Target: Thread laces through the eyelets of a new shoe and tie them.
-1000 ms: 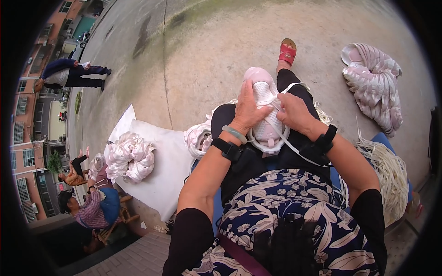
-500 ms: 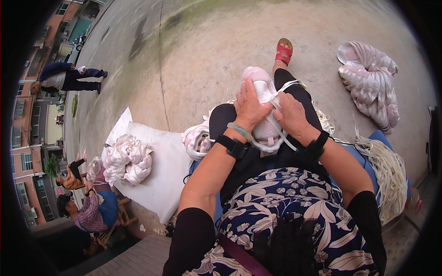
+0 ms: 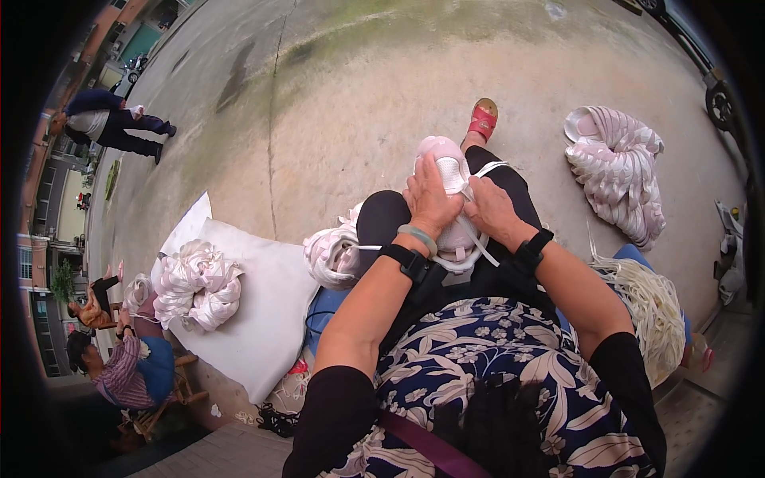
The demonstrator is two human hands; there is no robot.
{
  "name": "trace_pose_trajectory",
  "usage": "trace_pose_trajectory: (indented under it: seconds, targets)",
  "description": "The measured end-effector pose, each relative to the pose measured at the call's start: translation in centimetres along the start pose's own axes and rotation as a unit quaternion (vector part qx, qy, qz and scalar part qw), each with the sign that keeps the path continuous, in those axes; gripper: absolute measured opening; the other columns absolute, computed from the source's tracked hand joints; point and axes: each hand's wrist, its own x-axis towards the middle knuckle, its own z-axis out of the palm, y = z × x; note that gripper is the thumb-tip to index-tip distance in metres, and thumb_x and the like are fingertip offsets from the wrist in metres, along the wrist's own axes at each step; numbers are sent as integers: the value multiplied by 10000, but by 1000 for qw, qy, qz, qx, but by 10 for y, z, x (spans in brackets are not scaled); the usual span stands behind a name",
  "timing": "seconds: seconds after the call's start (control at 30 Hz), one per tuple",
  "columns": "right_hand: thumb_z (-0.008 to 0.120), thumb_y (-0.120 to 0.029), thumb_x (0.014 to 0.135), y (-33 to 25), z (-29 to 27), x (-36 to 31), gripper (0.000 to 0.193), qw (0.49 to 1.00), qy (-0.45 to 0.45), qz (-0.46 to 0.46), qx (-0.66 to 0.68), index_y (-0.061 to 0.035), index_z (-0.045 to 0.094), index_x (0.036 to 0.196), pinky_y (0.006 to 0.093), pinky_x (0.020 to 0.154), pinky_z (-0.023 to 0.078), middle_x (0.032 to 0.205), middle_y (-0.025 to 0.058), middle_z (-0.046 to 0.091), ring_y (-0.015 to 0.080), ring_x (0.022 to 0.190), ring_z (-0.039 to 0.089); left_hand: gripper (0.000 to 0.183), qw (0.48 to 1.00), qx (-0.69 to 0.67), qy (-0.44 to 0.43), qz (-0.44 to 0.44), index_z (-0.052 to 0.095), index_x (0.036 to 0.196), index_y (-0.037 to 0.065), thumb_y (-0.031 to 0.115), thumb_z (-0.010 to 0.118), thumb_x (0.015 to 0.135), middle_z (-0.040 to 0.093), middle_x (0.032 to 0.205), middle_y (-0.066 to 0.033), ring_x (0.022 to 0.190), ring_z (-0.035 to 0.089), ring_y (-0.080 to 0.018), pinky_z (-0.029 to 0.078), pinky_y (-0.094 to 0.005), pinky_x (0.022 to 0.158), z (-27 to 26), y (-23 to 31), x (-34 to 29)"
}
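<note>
A pink and white sneaker (image 3: 439,148) rests between my thighs, its toe pointing away from me. My left hand (image 3: 431,201) wraps over its side and tongue, fingers closed on it. On the shoe's right side, my right hand (image 3: 492,210) pinches a white shoelace (image 3: 484,249) at the lacing. One lace end trails toward the heel, and another loops out past my right hand over my leg. The fingertips of the right hand are partly hidden.
Bundled pink-white shoe pieces lie on a white sheet (image 3: 259,287) at left, beside my left knee (image 3: 333,253), and on the ground at right (image 3: 620,175). Pale laces (image 3: 649,319) hang in a bunch by my right side. People sit and stand at far left; a vehicle stands far right.
The whole view has shifted a little, so the surroundings sit further left and lower. My hands stay on the sneaker and the lace, with the right fingers drawn slightly closer to the left hand.
</note>
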Motion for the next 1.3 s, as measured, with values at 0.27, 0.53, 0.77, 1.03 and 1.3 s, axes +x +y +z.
trace_pose_trajectory:
  seconds: [0.27, 0.53, 0.77, 1.03, 1.3]
  targets:
    - [574, -170, 684, -15, -13, 12, 280, 991, -114, 47, 52, 45, 516, 853, 438, 772, 445, 880, 262, 562, 400, 882, 552, 871, 999, -27, 24, -14, 213, 1336, 65, 244, 671, 617, 355, 1285, -151, 1072, 407, -373, 315, -478, 890, -8, -13, -8]
    - [583, -164, 683, -3, -14, 13, 272, 987, -79, 81, 110, 34, 519, 858, 422, 718, 453, 800, 219, 580, 380, 814, 575, 864, 997, -69, -24, -19, 246, 1324, 44, 283, 677, 614, 417, 1246, -162, 1085, 416, -383, 330, -471, 890, -1, -15, 8]
    - [579, -137, 648, -1, -2, 23, 272, 992, -37, 43, 113, 18, 516, 862, 409, 630, 457, 725, 187, 575, 349, 710, 585, 795, 998, -57, -37, 14, 336, 1248, -8, 391, 670, 646, 541, 1099, -212, 955, 519, -421, 410, -475, 825, -13, -35, 13]
    - [573, -97, 622, 27, -7, 13, 241, 987, -36, 51, 147, 25, 569, 830, 323, 534, 417, 616, 111, 533, 214, 555, 522, 423, 974, 51, 85, 203, 486, 1060, 20, 205, 581, 692, 490, 1007, -167, 916, 469, -319, 380, -414, 780, -8, 14, -3]
    - [604, -251, 749, 4, -2, 7, 271, 988, 17, -23, 152, 6, 519, 758, 346, 531, 389, 654, 141, 488, 276, 594, 507, 96, 944, 67, 87, 312, 585, 722, 58, 139, 534, 719, 528, 769, -140, 761, 531, -303, 430, -390, 664, 2, 3, -3]
